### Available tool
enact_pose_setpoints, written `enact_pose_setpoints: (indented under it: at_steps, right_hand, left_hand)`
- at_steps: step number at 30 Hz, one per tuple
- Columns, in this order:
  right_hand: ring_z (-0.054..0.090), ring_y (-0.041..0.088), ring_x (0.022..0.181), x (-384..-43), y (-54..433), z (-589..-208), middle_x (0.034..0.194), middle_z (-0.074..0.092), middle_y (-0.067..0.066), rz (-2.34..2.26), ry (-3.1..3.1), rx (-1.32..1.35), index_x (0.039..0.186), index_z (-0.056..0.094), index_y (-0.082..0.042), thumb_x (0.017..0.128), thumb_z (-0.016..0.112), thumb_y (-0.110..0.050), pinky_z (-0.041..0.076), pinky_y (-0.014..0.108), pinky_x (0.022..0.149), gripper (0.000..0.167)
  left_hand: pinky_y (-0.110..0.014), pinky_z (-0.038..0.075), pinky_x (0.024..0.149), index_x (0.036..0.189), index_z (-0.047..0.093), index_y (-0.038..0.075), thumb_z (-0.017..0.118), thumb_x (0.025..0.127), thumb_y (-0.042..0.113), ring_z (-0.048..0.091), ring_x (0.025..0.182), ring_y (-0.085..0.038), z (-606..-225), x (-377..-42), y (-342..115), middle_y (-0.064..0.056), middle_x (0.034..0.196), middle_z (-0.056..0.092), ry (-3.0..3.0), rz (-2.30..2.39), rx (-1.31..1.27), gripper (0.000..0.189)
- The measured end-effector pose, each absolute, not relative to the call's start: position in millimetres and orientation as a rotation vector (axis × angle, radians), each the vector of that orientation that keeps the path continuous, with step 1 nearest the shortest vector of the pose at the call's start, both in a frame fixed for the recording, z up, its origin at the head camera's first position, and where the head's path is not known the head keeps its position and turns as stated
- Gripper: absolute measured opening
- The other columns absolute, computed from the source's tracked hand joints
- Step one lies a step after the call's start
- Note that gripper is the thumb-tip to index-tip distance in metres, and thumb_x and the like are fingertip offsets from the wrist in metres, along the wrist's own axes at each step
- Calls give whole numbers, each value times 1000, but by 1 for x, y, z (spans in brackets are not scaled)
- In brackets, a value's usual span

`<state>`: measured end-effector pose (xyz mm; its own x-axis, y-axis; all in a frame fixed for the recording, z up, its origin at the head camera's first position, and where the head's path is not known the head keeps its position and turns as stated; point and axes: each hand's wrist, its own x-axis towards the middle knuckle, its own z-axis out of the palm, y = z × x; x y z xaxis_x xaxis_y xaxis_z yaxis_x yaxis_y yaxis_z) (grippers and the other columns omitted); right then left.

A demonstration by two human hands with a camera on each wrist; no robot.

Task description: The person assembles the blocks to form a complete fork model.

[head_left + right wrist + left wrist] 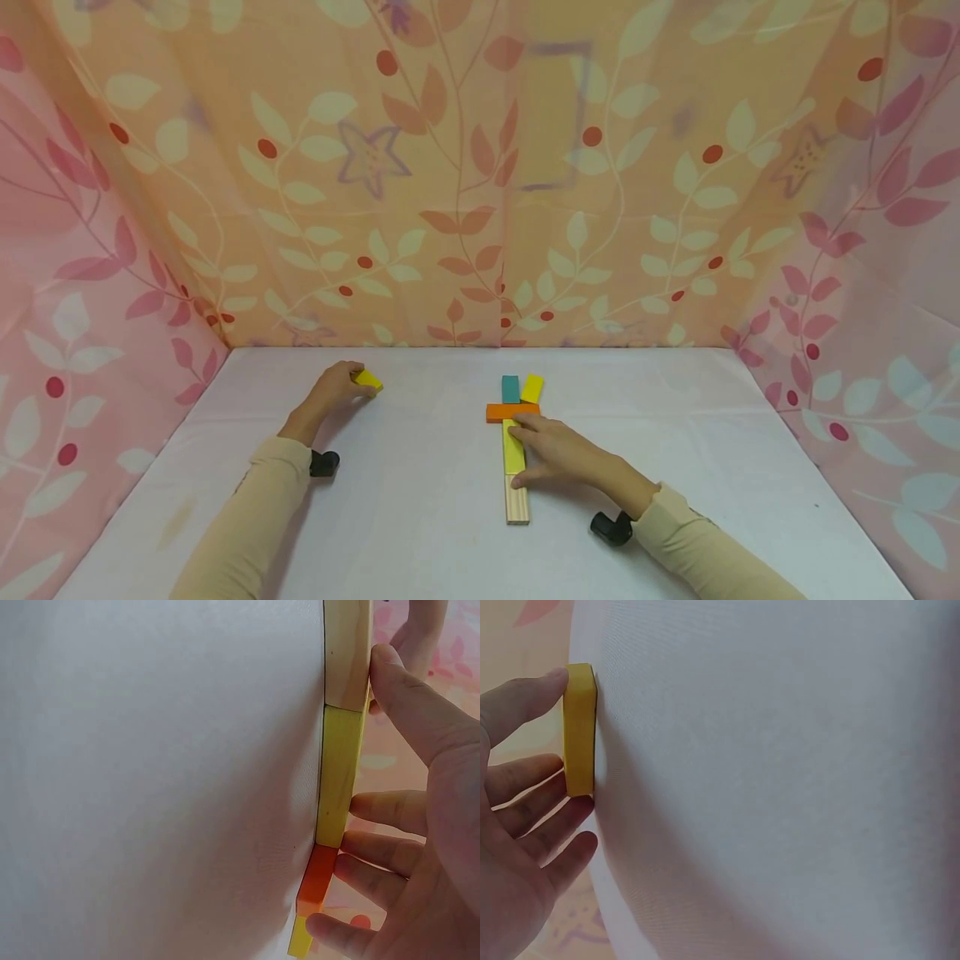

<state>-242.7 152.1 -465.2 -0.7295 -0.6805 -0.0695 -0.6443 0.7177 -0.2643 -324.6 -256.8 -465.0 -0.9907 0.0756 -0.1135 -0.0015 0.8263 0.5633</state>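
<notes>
At the left of the table, my left hand (339,390) holds a yellow block (368,382) between thumb and fingers. In the left wrist view the thumb touches one end of this block (580,731) and fingertips touch its other end. My right hand (564,452) rests over a row of flat blocks with its fingers spread. In the right wrist view its fingertips lie along a plain wooden block (347,656), a yellow-green block (339,776) and an orange block (318,877). A teal block (510,389) and another yellow block (532,388) lie beyond the orange one.
The blocks lie on a white-covered table (420,500). Floral curtains (465,167) stand along its back and both sides. A small black device (612,528) is worn at the right wrist, and another black device (325,463) at the left wrist.
</notes>
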Motion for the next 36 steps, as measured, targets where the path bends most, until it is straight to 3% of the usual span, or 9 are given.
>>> enact_pose_setpoints:
  at_steps: [15,36]
  right_hand:
    - [44,30,137,-242,151,-466,153,40,12,-331,2753,-1024,144,48,-11,76,70,-65,41,49,110,89]
    - [46,32,135,-243,154,-465,151,42,13,-369,2749,-1078,142,49,-7,80,69,-61,42,48,109,85]
  left_hand:
    - [-53,40,105,135,48,-13,76,83,21,51,114,-40,-464,-325,-254,-33,135,51,2899,805,62,68]
    - [-53,40,105,136,47,-12,74,84,23,51,116,-40,-464,-325,-254,-32,136,51,2908,815,24,69]
